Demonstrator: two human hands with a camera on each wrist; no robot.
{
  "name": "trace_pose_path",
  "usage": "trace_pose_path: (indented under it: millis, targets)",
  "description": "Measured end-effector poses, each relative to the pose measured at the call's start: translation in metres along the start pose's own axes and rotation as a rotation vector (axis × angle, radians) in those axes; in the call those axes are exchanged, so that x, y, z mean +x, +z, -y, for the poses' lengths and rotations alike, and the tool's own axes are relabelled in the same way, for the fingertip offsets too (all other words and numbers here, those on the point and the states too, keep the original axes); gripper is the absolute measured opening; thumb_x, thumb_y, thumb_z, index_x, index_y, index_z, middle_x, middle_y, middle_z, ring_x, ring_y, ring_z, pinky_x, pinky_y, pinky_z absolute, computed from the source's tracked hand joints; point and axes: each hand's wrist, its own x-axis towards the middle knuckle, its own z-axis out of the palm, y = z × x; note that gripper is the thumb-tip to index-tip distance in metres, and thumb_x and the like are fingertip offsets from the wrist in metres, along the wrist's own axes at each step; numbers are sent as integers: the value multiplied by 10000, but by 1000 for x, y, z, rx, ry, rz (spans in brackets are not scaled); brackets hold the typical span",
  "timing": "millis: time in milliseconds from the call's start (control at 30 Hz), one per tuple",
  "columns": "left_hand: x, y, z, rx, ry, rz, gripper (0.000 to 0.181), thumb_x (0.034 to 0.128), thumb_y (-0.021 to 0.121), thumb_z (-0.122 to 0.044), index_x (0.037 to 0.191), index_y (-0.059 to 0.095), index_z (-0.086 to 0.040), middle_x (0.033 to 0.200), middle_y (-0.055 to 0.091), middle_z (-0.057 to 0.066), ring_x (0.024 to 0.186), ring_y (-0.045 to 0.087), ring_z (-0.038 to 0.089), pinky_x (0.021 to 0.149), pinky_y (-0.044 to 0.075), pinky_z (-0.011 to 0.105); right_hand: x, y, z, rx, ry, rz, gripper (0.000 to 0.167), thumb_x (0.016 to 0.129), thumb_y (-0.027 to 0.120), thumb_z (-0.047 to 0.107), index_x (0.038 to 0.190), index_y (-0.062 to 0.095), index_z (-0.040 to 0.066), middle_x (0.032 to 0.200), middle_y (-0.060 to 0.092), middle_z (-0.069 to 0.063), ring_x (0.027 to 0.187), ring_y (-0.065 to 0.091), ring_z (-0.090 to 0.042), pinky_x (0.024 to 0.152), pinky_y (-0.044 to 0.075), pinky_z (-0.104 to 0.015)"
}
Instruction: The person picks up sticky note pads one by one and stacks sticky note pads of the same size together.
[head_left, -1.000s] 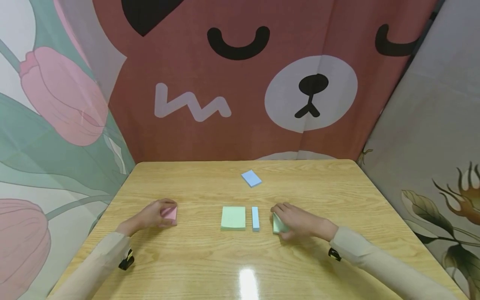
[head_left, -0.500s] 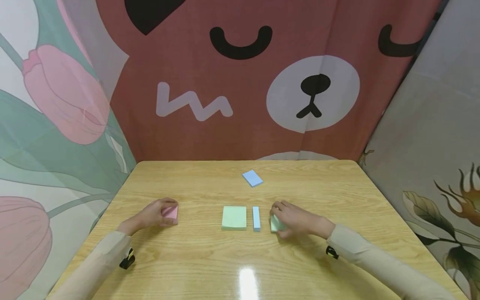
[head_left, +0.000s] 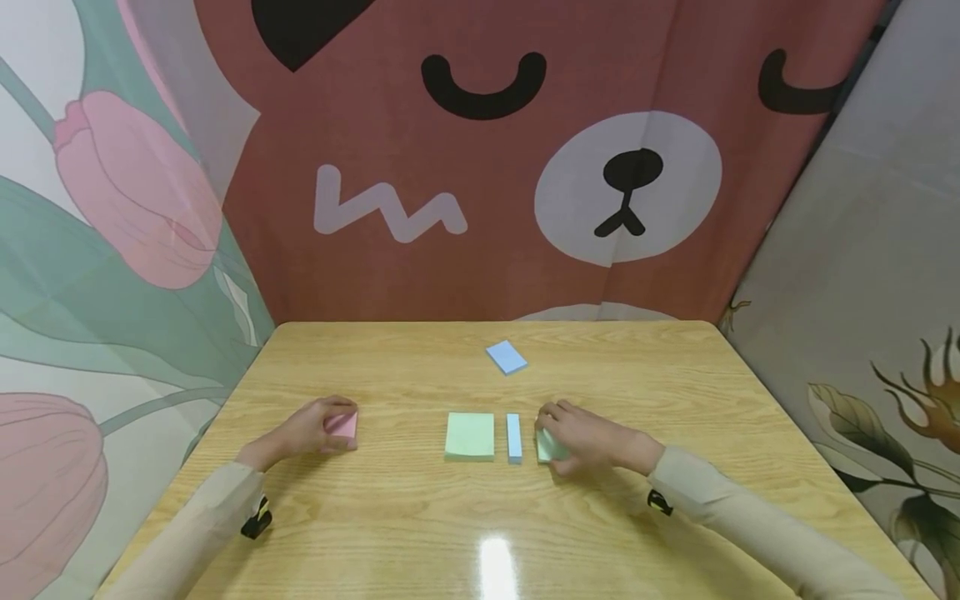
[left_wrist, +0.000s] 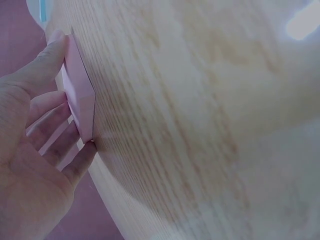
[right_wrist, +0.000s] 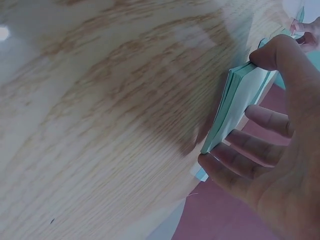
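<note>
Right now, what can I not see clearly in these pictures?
Head view: left part of the pink pad, covered by the left hand.
Head view: right part of the held green pad, covered by the right hand.
Left wrist view: left hand's base, cut off by left edge.

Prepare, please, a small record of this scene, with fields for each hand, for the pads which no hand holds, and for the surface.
left hand: holds the pink pad by its edges
right hand: holds the right green pad by its edges
middle: free green pad, untouched
between the green pads: narrow blue pad, with a gap on each side
far side: wider blue pad, lying at an angle
surface: wood-grain table
</note>
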Motion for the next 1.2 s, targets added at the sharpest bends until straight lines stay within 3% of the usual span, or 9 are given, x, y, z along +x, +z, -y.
trace_pose_path:
  millis: [567, 900, 1200]
  targets:
    - [-1, 1, -3, 8, -17, -3, 718, 815, 828, -312, 1314, 557, 129, 1329, 530, 292, 1231, 479, 490, 998, 397, 607, 7, 7, 0, -16, -71, -40, 494, 801, 756, 289, 1196, 567, 61, 1235, 539, -131, 1065, 527, -248, 816, 532, -334]
    - [1, 2, 1, 1, -19, -6, 722, 817, 825, -315, 1323, 552, 123, 1341, 521, 298, 1243, 469, 493, 1011, 382, 616, 7, 4, 0, 31, -13, 13, 503, 828, 738, 331, 1234, 578, 83, 1280, 544, -118, 1114, 512, -239, 835, 527, -317]
    - [0, 3, 1, -11, -22, -6, 729, 818, 824, -326, 1329, 551, 116, 1347, 520, 291, 1251, 463, 492, 1013, 381, 614, 6, 3, 0, 64, -29, 17, 489, 836, 742, 299, 1234, 580, 65, 1277, 547, -138, 1094, 518, -247, 785, 526, -303]
